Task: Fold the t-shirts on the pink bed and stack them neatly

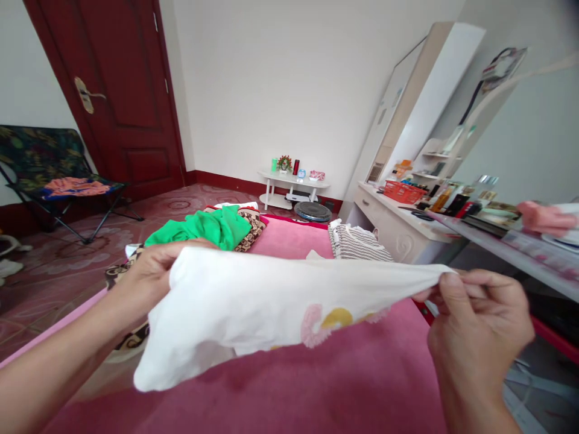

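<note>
Both hands hold one white garment [253, 307] up btwn them, above the pink bed cover [316, 386]. Its long axis runs side to side, left hand to right hand, w/ the top edge pulled nearly taut and sloping slightly down toward the right. Neither hand is nearer than the other: each has an end.

The left hand [151, 277] is closed over the garment's left upper corner, fingers curled round the edge, thumb side hidden behind cloth. The right hand [474, 328] pinches the right end, thumb & forefinger shut on a narrow bunched tip, other fingers loosely curled.

The garment looks thin, soft, off-white; it sags below the held edge, more on the left side where a rounded flap hangs lowest. A print in pink & yellow shows near the lower edge, closer to the right hand; exact motif can't be made out.

Beyond the hands, further down the bed, lie a green garment [203, 228] on a brown patterned cloth [251, 229], on the left hand's side, and a striped garment [357, 242] toward the right hand's side. Far past the left hand, a folding chair [49, 166] stands by a dark red door [126, 90]. Past the right hand a dresser [398, 226] carries bottles etc.
</note>
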A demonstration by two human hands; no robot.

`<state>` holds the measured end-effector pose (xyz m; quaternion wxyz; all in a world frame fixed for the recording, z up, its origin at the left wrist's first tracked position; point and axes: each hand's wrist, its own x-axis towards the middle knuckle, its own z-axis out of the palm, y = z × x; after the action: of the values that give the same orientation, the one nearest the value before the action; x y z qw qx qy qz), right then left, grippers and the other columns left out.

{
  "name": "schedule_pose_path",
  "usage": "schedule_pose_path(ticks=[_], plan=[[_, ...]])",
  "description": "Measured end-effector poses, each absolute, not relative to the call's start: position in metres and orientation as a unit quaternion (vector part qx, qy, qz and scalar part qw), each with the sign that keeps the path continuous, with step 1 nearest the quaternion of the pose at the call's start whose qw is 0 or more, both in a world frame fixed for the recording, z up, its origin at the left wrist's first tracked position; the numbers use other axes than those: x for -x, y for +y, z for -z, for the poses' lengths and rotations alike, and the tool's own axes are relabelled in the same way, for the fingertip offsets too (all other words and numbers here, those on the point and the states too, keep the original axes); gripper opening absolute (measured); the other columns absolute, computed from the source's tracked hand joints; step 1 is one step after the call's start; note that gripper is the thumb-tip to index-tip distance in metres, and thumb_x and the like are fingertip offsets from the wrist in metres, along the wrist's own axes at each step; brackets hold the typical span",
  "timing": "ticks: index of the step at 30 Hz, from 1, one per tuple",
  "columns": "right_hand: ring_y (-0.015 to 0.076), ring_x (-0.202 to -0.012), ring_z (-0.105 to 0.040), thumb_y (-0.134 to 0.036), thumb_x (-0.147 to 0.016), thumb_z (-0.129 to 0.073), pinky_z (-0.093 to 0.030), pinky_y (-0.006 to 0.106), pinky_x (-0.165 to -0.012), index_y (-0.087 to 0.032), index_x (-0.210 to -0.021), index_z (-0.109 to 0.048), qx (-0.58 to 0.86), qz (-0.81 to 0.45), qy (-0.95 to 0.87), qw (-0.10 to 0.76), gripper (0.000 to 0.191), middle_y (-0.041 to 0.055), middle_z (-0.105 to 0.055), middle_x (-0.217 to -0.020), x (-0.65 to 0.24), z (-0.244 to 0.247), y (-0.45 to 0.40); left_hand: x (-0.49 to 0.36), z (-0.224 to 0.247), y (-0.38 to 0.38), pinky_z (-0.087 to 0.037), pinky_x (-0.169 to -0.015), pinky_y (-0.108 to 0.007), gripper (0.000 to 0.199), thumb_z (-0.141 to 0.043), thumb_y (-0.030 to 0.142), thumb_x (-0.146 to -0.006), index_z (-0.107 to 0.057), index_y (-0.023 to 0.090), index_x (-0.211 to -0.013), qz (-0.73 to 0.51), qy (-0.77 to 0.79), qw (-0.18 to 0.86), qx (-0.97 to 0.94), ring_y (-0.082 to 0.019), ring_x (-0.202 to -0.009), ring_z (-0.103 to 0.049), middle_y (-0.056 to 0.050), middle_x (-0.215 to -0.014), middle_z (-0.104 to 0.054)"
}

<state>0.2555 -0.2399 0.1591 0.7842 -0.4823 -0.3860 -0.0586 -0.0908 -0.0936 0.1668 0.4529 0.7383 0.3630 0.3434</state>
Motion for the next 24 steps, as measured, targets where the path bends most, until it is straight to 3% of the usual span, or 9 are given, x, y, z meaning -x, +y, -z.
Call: schedule_pose_path(ticks=[3, 5, 8, 11, 13, 16, 19, 22, 24], plan=[[0.0067, -0.043, -0.050, -0.026, -0.066, -0.077, -0.040, 0.016, -0.038, -0.019, -0.086, -0.060, 0.543, -0.113, -0.439, 0.707, 0.027, -0.0040, -0.059, -0.062, -0.268, -0.156, -0.239, 0.091, -0.165, -0.100, -0.046, -0.083, -0.031, 0.022, -0.057, 0.037, -0.078, -0.074, 0.023, -0.079, -0.149, 0.213, 0.526, -0.810, -0.022, -0.094, -0.061, -0.002, -0.102, -0.068], [0.0082, -0.049, -0.055, -0.027, -0.063, -0.079, -0.042, 0.016, -0.039, -0.019, -0.092, -0.061, 0.559, -0.177, -0.456, 0.670, 0.036, -0.0007, -0.062, -0.071, -0.271, -0.154, -0.238, 0.086, -0.160, -0.106, -0.044, -0.089, -0.032, 0.020, -0.056, 0.032, -0.080, -0.074, 0.024, -0.080, -0.062, 0.143, 0.530, -0.834, -0.022, -0.100, -0.060, -0.004, -0.108, -0.067], [0.0115, -0.058, -0.060, -0.026, -0.061, -0.080, -0.048, 0.018, -0.047, -0.020, -0.092, -0.063, 0.545, -0.194, -0.474, 0.663, 0.036, 0.0013, -0.064, -0.076, -0.265, -0.151, -0.238, 0.069, -0.144, -0.115, -0.035, -0.102, -0.038, 0.027, -0.057, 0.032, -0.083, -0.067, 0.026, -0.107, -0.080, 0.125, 0.563, -0.813, -0.024, -0.121, -0.047, -0.005, -0.131, -0.054], [0.0085, -0.053, -0.056, -0.023, -0.060, -0.080, -0.045, 0.017, -0.045, -0.020, -0.086, -0.066, 0.525, -0.204, -0.494, 0.662, 0.030, 0.0005, -0.063, -0.076, -0.256, -0.149, -0.240, 0.039, -0.127, -0.128, -0.024, -0.109, -0.044, 0.058, -0.060, 0.032, -0.083, -0.039, 0.032, -0.137, -0.134, 0.105, 0.619, -0.766, -0.023, -0.135, -0.031, -0.005, -0.148, -0.032], [0.0070, -0.053, -0.054, -0.022, -0.060, -0.080, -0.042, 0.016, -0.044, -0.020, -0.082, -0.066, 0.519, -0.197, -0.499, 0.666, 0.027, 0.0008, -0.062, -0.083, -0.253, -0.147, -0.241, 0.018, -0.119, -0.139, -0.022, -0.110, -0.045, 0.073, -0.064, 0.032, -0.081, -0.027, 0.034, -0.143, -0.135, 0.073, 0.649, -0.745, -0.022, -0.136, -0.028, -0.006, -0.149, -0.031], [0.0066, -0.057, -0.051, -0.021, -0.060, -0.079, -0.041, 0.016, -0.044, -0.021, -0.081, -0.066, 0.518, -0.175, -0.488, 0.680, 0.025, 0.0010, -0.060, -0.091, -0.254, -0.144, -0.240, -0.011, -0.111, -0.158, -0.029, -0.105, -0.043, 0.089, -0.074, 0.037, -0.071, -0.025, 0.030, -0.144, -0.107, 0.044, 0.692, -0.713, -0.023, -0.125, -0.042, -0.010, -0.134, -0.048], [0.0069, -0.057, -0.050, -0.022, -0.060, -0.079, -0.040, 0.017, -0.044, -0.021, -0.081, -0.065, 0.519, -0.169, -0.465, 0.697, 0.026, 0.0008, -0.059, -0.092, -0.255, -0.144, -0.238, -0.028, -0.103, -0.173, -0.043, -0.084, -0.031, 0.097, -0.084, 0.041, -0.055, -0.037, 0.027, -0.139, -0.085, 0.047, 0.743, -0.662, -0.017, -0.091, -0.056, -0.005, -0.102, -0.059], [0.0056, -0.053, -0.048, -0.023, -0.059, -0.080, -0.039, 0.017, -0.042, -0.021, -0.080, -0.066, 0.523, -0.166, -0.458, 0.700, 0.025, 0.0003, -0.059, -0.089, -0.254, -0.142, -0.234, -0.033, -0.099, -0.181, -0.038, -0.059, -0.019, 0.077, -0.085, 0.045, -0.048, -0.057, 0.023, -0.116, -0.031, 0.059, 0.787, -0.614, -0.008, -0.063, -0.047, 0.003, -0.075, -0.052], [0.0041, -0.049, -0.045, -0.024, -0.058, -0.080, -0.037, 0.016, -0.041, -0.020, -0.079, -0.067, 0.528, -0.152, -0.463, 0.696, 0.025, -0.0003, -0.059, -0.086, -0.255, -0.140, -0.232, -0.030, -0.103, -0.180, -0.036, -0.057, -0.018, 0.062, -0.084, 0.047, -0.049, -0.062, 0.019, -0.100, -0.019, 0.060, 0.796, -0.602, -0.008, -0.062, -0.045, 0.004, -0.071, -0.051]])
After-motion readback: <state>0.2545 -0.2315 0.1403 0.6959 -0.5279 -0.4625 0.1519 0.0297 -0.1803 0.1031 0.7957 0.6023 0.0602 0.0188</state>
